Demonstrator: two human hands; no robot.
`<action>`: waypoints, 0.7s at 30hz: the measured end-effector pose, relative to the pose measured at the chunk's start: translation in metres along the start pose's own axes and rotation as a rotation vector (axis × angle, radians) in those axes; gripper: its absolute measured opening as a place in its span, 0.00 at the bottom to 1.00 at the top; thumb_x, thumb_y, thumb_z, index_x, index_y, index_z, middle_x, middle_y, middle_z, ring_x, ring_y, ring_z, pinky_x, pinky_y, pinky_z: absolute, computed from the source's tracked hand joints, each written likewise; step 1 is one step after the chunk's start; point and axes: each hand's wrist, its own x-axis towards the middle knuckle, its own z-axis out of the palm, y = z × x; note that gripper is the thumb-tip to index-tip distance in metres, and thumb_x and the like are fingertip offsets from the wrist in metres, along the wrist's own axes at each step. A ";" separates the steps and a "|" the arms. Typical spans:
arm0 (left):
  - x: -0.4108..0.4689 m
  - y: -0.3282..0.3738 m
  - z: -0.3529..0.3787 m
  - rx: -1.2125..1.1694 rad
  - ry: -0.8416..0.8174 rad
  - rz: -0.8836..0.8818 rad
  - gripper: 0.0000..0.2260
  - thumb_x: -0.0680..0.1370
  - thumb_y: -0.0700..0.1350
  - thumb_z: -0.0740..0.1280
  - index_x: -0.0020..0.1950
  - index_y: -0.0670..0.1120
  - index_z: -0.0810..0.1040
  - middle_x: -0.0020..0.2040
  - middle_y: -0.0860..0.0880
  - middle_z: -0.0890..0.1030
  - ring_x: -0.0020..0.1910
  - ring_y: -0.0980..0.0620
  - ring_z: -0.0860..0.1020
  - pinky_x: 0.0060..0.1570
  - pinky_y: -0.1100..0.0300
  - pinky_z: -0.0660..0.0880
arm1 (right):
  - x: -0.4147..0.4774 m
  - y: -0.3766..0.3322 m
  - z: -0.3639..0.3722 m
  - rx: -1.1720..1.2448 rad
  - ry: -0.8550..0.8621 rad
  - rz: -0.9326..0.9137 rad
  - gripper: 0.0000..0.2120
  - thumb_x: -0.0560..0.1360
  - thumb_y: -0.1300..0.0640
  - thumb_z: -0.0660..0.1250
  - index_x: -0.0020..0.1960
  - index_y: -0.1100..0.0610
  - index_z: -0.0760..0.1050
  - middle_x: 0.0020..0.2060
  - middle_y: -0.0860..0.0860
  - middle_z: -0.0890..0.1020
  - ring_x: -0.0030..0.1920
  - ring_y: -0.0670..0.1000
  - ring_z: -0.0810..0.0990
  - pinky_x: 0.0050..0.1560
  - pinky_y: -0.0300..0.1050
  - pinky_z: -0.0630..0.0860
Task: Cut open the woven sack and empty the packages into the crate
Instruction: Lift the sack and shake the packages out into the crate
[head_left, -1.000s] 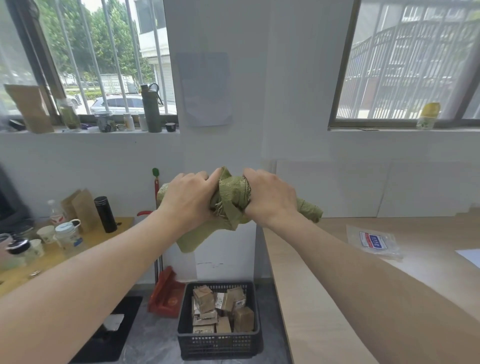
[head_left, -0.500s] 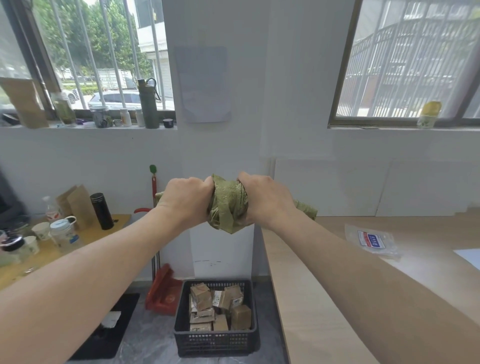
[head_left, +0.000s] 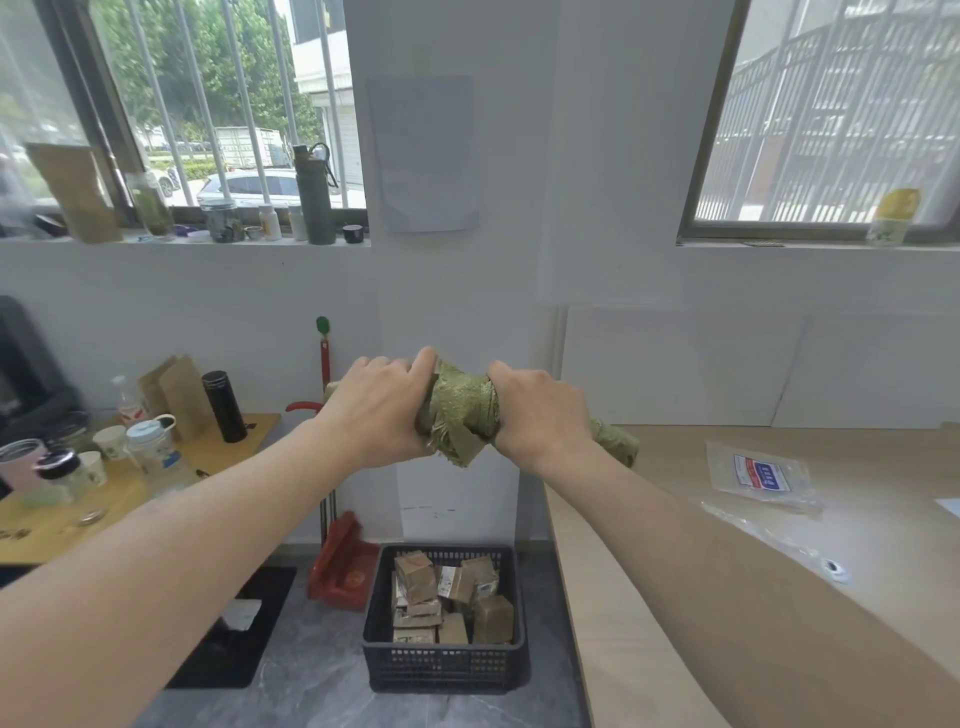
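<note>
Gripping the green woven sack (head_left: 460, 410) at the centre of the frame, both hands reach out at arm's length in front of the white wall. The left hand (head_left: 379, 410) is clenched round the left part of the sack, knuckles up, with the thumb lying along the top of the fabric. The right hand (head_left: 535, 410) is clenched round the right part in the same way. The fingers of both curl under the cloth and are hidden from view.

The sack is scrunched into a tight roll. Its bunched middle shows in the gap between the two hands, and a frayed flap hangs just below them. One end sticks out past the right hand toward the right of the frame, and a small tip shows to the left of the left hand.

In the lower centre, on the grey floor below the sack, a black plastic crate (head_left: 441, 670) holds a heap of brown packages (head_left: 452, 597). A red dustpan (head_left: 343, 566) leans just left of the crate. A pale wooden worktop (head_left: 675, 457) fills the lower right, with a labelled clear plastic bag (head_left: 758, 475) lying on it.
</note>
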 end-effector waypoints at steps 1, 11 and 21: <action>-0.003 -0.003 0.004 0.012 -0.031 -0.037 0.40 0.68 0.66 0.70 0.71 0.43 0.64 0.48 0.47 0.78 0.52 0.40 0.79 0.58 0.46 0.70 | -0.002 -0.002 0.005 0.030 -0.018 0.041 0.15 0.68 0.64 0.69 0.47 0.52 0.66 0.37 0.49 0.77 0.37 0.59 0.77 0.28 0.43 0.61; -0.050 -0.037 0.046 -0.442 -0.021 -0.442 0.53 0.75 0.58 0.70 0.84 0.46 0.36 0.85 0.39 0.46 0.84 0.39 0.46 0.80 0.41 0.53 | -0.012 -0.055 0.059 0.546 -0.249 0.551 0.13 0.61 0.53 0.75 0.44 0.53 0.78 0.34 0.48 0.81 0.35 0.54 0.81 0.32 0.41 0.73; -0.076 -0.068 0.118 -1.148 -0.215 -0.676 0.37 0.84 0.57 0.56 0.85 0.50 0.39 0.86 0.45 0.46 0.84 0.45 0.51 0.78 0.45 0.52 | -0.048 -0.126 0.137 0.978 -0.174 1.116 0.16 0.63 0.54 0.82 0.45 0.55 0.80 0.41 0.52 0.84 0.38 0.51 0.82 0.41 0.44 0.81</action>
